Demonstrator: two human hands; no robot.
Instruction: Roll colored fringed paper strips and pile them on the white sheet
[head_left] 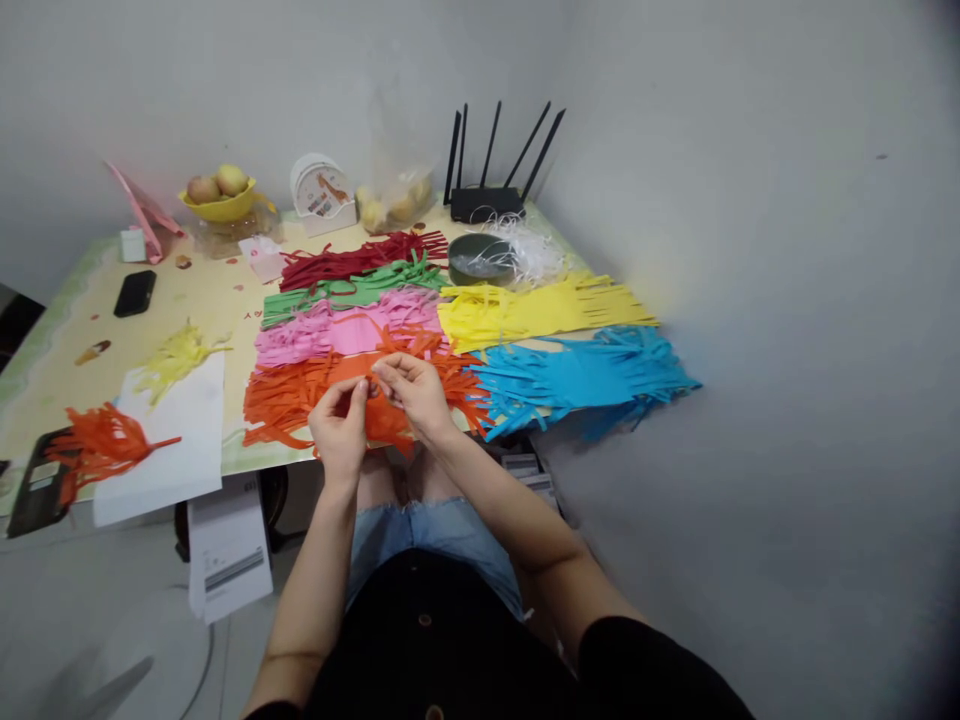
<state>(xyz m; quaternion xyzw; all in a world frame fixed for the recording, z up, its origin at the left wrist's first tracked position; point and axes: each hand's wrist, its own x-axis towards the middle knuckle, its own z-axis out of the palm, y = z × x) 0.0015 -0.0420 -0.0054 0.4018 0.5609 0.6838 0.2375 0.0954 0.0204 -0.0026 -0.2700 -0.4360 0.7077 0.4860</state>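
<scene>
My left hand [341, 425] and my right hand [414, 393] meet over the table's front edge, thumbs and fingertips pinched almost together. Between them is a piece of orange fringed paper [388, 424], partly covered by the fingers. Its strips hang below the hands. Under and beside it lies more orange fringed tissue paper [283, 402]. Farther back are pink [352, 328], green [352, 292] and dark red [356, 262] fringed sheets. Yellow [551, 308] and blue [585, 375] fringed sheets lie to the right.
At left, an orange tassel [112, 445] and a yellow tassel [174, 362] lie on white paper [169, 465]. A phone [136, 293], fruit bowl [225, 205], router [487, 204], dark green round container [480, 243] and white string [534, 250] sit farther back. A wall bounds the right side.
</scene>
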